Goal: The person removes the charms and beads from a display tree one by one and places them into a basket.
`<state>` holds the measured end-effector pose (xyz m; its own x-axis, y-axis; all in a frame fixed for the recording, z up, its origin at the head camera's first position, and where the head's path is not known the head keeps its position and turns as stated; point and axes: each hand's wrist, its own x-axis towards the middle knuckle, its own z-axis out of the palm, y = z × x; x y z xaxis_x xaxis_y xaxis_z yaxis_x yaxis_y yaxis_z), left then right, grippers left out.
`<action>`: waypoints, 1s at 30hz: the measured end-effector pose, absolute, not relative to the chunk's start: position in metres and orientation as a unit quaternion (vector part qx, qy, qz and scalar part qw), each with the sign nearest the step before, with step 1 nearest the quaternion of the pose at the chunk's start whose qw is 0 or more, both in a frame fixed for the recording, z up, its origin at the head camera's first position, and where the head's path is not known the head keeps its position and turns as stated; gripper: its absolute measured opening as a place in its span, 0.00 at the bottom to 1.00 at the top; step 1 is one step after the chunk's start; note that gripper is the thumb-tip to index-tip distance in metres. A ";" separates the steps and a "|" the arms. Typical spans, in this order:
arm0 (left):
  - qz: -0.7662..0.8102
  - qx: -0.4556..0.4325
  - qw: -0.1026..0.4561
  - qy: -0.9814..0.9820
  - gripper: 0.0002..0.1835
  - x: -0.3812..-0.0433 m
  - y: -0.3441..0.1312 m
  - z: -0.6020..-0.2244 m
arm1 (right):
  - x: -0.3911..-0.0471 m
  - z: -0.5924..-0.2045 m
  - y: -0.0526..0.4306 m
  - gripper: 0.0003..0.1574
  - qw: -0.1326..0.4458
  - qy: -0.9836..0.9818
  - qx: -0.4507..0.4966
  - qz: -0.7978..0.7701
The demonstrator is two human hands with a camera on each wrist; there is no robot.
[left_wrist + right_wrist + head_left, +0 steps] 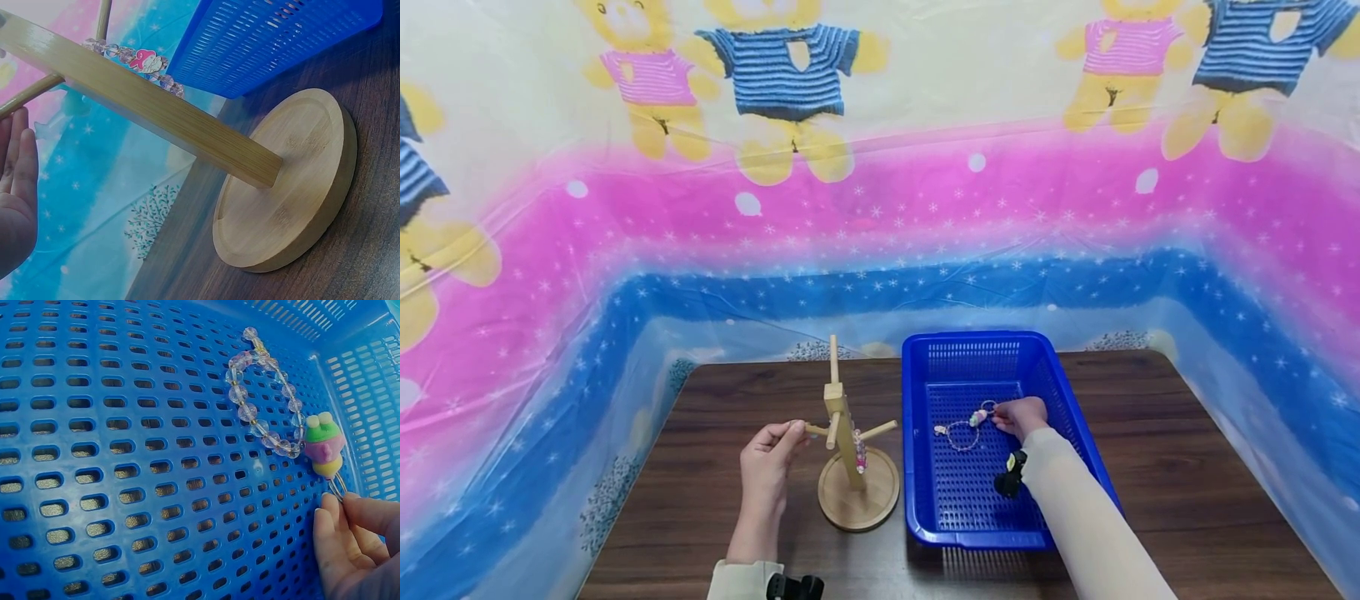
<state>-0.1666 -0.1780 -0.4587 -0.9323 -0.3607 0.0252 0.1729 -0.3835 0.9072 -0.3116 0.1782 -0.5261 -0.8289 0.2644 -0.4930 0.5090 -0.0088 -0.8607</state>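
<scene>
charm point(324, 447), with green, pink and yellow parts, is inside the blue basket point(912, 500), toward its right side. the right hand point(1021, 417) has thumb and fingers closed together on the charm's metal ring point(337, 487). whether the charm rests on the basket floor or hangs just over it, i cannot tell. just beside it on the basket floor lies a bracelet point(247, 412) of clear and pinkish beads; whether the two touch is unclear. the left hand point(767, 454), thumb and fingers drawn together, pinches the end of a peg point(817, 430) on the wooden stand point(850, 450). a pink beaded string point(147, 60) hangs on the stand's basket side. stand and basket are near each other on the dark table point(685, 500), with a bear-print cloth point(887, 192) behind.
</scene>
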 end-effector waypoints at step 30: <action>-0.832 0.091 0.156 -0.525 0.19 -0.167 -0.178 -0.458 | -0.314 -0.493 0.184 0.23 0.137 0.748 0.198 -0.619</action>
